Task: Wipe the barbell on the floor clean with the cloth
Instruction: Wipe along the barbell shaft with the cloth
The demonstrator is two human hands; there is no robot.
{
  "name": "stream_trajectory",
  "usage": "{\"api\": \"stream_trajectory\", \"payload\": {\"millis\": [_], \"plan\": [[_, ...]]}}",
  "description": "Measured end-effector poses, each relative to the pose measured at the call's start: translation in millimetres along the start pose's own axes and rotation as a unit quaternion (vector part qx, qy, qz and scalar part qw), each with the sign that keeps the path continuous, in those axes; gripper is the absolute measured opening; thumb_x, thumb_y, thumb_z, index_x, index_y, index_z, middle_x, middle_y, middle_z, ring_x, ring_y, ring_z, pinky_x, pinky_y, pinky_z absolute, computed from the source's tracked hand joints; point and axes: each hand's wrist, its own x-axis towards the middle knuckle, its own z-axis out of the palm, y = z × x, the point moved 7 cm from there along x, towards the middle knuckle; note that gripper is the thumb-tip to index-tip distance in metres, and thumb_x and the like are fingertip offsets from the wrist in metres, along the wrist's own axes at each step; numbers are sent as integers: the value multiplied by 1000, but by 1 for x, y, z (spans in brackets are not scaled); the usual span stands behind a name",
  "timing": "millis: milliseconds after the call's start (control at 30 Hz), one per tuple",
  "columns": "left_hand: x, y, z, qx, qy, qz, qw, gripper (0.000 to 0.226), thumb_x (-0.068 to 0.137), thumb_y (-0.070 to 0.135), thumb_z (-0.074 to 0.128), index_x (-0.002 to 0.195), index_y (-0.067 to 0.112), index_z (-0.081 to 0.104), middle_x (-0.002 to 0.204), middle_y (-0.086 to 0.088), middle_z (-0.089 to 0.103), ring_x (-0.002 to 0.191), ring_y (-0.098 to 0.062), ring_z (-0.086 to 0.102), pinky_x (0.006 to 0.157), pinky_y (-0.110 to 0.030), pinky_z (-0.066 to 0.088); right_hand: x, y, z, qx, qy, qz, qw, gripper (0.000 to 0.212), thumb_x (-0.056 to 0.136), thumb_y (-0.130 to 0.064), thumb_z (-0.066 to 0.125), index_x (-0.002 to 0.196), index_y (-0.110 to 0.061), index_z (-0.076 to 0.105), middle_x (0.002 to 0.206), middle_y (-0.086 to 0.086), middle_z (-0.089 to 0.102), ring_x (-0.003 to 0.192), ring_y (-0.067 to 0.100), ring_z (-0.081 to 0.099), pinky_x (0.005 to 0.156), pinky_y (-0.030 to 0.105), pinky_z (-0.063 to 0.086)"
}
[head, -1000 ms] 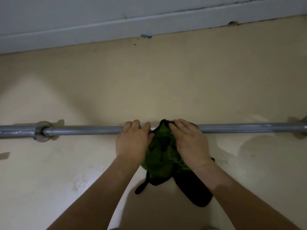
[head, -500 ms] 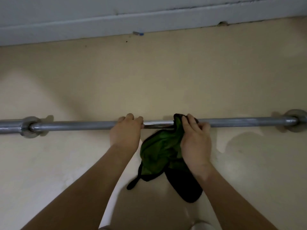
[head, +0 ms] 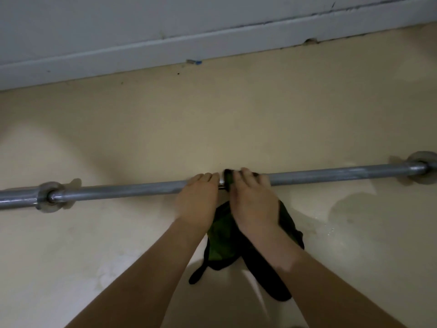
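Observation:
A grey steel barbell [head: 331, 174] lies across the beige floor from left to right, with a collar near each end. My left hand [head: 197, 200] grips the bar's middle, fingers curled over the top. Right beside it my right hand [head: 251, 202] grips a dark green cloth [head: 222, 237] wrapped over the bar. The rest of the cloth hangs toward me beneath my wrists, with a black part trailing on the floor.
A white skirting board [head: 212, 41] and wall run along the far side. A small blue scrap [head: 194, 62] lies at its foot. The left collar [head: 48, 196] and the right collar [head: 419, 165] stand on the floor. Damp patches mark the floor at the right.
My right hand has slid the cloth leftward along the bar until it sits next to my left hand. The view has shifted slightly.

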Motion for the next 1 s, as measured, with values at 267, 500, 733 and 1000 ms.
{"api": "stream_trajectory", "payload": {"millis": [267, 500, 733, 1000], "plan": [[12, 0, -3, 79, -60, 19, 995, 18, 93, 8, 43, 109, 13, 50, 106, -5, 60, 92, -20, 57, 64, -28, 34, -6, 95, -35, -45, 47, -56, 996, 53, 67, 2, 72, 117, -14, 65, 123, 4, 64, 75, 33, 63, 56, 36, 55], [14, 8, -4, 136, -85, 37, 986, 23, 92, 6, 43, 114, 12, 46, 108, -6, 59, 92, -20, 59, 64, -28, 36, 2, 37, -10, 75, 66, -27, 995, 40, 72, 4, 70, 109, -12, 69, 114, 7, 68, 87, 30, 64, 72, 34, 56], [23, 6, -5, 153, -132, 54, 978, 25, 90, 6, 45, 115, 9, 45, 111, -8, 60, 96, -23, 61, 69, -30, 42, 0, 134, -54, 25, 98, 68, 993, 41, 73, 8, 68, 110, -9, 69, 117, 8, 67, 81, 28, 69, 74, 24, 51], [33, 17, 11, 173, -145, -6, 974, 55, 92, 21, 45, 136, -2, 21, 130, -30, 44, 114, -45, 47, 102, -54, 34, 19, 49, -29, 122, 36, 22, 992, 38, 79, 6, 62, 112, -13, 68, 116, 4, 68, 86, 28, 67, 80, 30, 51]]}}
